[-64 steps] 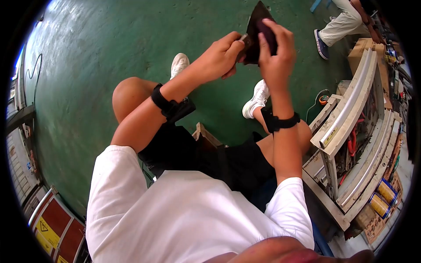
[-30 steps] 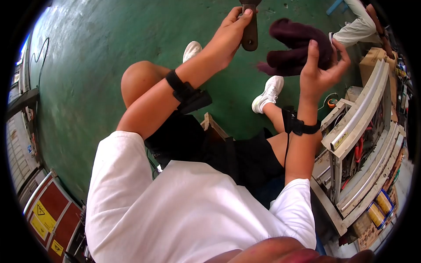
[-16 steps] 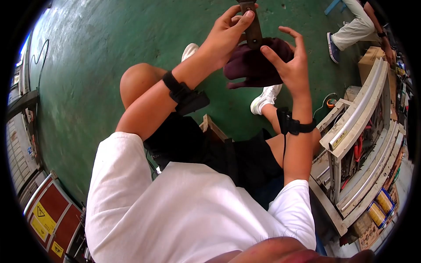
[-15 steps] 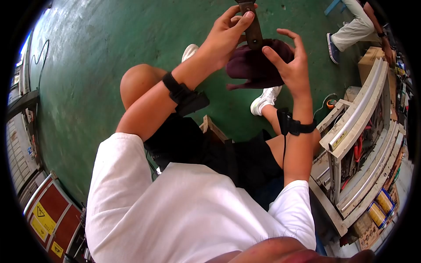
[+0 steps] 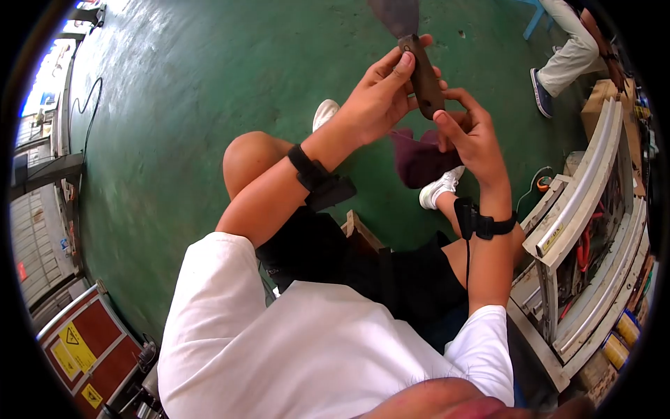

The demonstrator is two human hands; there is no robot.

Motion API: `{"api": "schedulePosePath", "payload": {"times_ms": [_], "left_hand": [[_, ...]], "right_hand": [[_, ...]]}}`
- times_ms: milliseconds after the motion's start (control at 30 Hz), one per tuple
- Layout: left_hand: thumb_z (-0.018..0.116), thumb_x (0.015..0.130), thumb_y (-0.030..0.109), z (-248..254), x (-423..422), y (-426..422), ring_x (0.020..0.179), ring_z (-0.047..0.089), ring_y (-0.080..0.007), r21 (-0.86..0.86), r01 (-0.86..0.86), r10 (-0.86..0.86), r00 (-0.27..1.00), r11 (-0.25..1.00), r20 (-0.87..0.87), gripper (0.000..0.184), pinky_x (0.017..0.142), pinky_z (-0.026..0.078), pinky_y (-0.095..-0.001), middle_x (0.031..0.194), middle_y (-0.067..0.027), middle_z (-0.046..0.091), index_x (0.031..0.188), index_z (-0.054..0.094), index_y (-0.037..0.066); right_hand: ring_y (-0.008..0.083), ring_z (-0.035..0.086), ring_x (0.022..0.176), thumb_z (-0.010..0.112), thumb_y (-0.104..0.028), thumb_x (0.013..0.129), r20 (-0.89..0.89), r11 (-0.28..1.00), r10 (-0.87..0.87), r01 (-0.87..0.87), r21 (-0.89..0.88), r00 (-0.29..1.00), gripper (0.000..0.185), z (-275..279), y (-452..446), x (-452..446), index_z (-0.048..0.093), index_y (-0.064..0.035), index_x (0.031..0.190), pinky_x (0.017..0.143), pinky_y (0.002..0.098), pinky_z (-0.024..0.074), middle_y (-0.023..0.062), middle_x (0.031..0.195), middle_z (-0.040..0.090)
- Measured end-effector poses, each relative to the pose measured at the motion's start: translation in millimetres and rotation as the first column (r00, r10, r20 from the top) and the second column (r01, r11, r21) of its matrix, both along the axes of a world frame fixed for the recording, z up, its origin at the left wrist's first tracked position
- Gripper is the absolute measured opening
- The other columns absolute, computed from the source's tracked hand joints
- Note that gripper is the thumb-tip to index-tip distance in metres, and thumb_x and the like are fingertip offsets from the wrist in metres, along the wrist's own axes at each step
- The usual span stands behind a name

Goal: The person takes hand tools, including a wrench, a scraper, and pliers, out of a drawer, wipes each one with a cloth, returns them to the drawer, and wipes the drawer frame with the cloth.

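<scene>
A putty knife (image 5: 423, 80) with a dark brown handle is held up in front of me, its flared metal blade pointing away past the top edge. My left hand (image 5: 380, 98) is closed on the handle near the blade, thumb on top. My right hand (image 5: 478, 140) is closed at the handle's butt end, its thumb tip against or very near it. From its fingers hangs a dark maroon cloth (image 5: 426, 160), bunched below the handle; how the fingers grip it is partly hidden.
At right stands a pale curved metal frame (image 5: 576, 188) with tools inside and cans (image 5: 618, 349) beside it. Another person's leg (image 5: 569, 52) and a cardboard box (image 5: 600, 105) are farther back. A red-brown cabinet (image 5: 77, 349) with yellow warning labels is at lower left.
The view has shifted, and the knife's blade now shows. The cloth, earlier spread behind the handle's end, now hangs lower and more bunched. My right fingers have closed in around the handle's end.
</scene>
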State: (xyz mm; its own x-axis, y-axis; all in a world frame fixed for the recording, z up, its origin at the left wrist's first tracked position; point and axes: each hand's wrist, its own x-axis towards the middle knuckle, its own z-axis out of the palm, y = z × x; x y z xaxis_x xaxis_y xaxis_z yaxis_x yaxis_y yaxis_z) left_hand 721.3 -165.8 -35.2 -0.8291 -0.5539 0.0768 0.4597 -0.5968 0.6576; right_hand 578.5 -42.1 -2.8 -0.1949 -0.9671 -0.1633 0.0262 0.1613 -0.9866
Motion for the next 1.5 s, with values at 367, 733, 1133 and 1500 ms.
{"api": "schedulePosePath", "payload": {"times_ms": [367, 733, 1133, 1500], "left_hand": [[0.039, 0.105, 0.030, 3.1, -3.2, -4.2, 0.087, 0.052, -0.0187, 0.298, 0.074, -0.059, 0.996, 0.952, -0.059, 0.043, 0.084, 0.046, -0.0341, 0.096, -0.0054, 0.054, 0.138, 0.042, 0.002], [0.044, 0.098, 0.024, 18.1, 1.1, -3.7, 0.059, 0.036, -0.0111, 0.141, 0.010, -0.033, 0.986, 0.990, 0.166, 0.028, 0.055, 0.032, -0.0273, 0.066, 0.0010, 0.036, 0.113, 0.052, 0.003], [0.044, 0.079, 0.017, 4.6, -0.6, 6.1, 0.057, 0.042, -0.0138, 0.045, 0.241, -0.245, 0.944, 0.969, 0.222, 0.026, 0.051, 0.035, -0.0269, 0.068, -0.0049, 0.041, 0.101, 0.047, 0.005], [0.048, 0.082, 0.010, 6.5, -2.4, 8.5, 0.048, 0.032, -0.0090, -0.089, 0.245, -0.154, 0.811, 0.965, 0.565, 0.005, 0.044, 0.026, -0.0255, 0.063, -0.0012, 0.038, 0.082, 0.043, 0.007]], "right_hand": [[0.0176, 0.060, 0.060, 0.085, -0.030, 0.075, -0.671, 0.999, -0.025, 0.044, 0.012, 0.741, 0.056, 2.3, 5.9, 0.9, 0.058, 0.0024, 0.112, 0.057, 0.0313, 0.0471, 0.0079, 0.066, 0.061], [0.0410, 0.061, 0.088, 0.082, -0.020, 0.073, -0.627, 0.726, 0.679, -0.218, 0.653, 0.382, 0.045, -52.0, 30.0, -46.2, 0.054, 0.0040, 0.098, 0.071, 0.0436, 0.0490, 0.0221, 0.091, 0.059], [0.0034, 0.039, 0.071, 0.062, -0.022, 0.098, -0.427, 0.896, -0.414, 0.279, -0.344, 0.804, 0.020, -1.5, 2.4, -33.9, 0.048, -0.0069, 0.099, 0.062, 0.0207, 0.0356, -0.0055, 0.081, 0.047], [0.0150, 0.059, 0.086, 0.067, -0.001, 0.086, -0.365, 0.786, -0.445, 0.161, -0.597, 0.818, 0.032, -35.7, -13.8, 5.4, 0.049, -0.0022, 0.113, 0.078, 0.0264, 0.0482, 0.0071, 0.098, 0.060]]}}
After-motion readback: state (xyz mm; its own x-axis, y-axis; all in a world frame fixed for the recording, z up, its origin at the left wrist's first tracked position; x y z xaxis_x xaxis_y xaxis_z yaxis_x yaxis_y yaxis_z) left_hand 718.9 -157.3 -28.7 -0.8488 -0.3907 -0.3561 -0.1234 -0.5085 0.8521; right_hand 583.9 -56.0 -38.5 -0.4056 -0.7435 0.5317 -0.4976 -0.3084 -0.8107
